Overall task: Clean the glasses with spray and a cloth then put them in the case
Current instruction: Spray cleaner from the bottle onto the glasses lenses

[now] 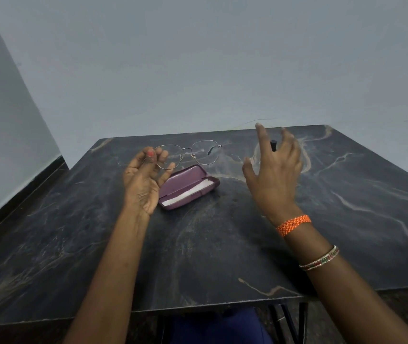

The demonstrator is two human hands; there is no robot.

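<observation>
dark object (273, 145) behind right hand (273, 170)

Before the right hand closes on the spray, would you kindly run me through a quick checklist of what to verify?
1. Glasses secured: ok, the left hand pinches the frame by one lens rim.
2. Right hand free: ok, fingers spread, nothing in its grip.
3. Dark spray bottle within reach: ok, just beyond the right fingers, mostly hidden.
4. Bottle's cap off: cannot tell.
5. Purple case open: ok, lid up on the table.
6. Cloth ready: cannot tell; something white lies in the case.
</observation>
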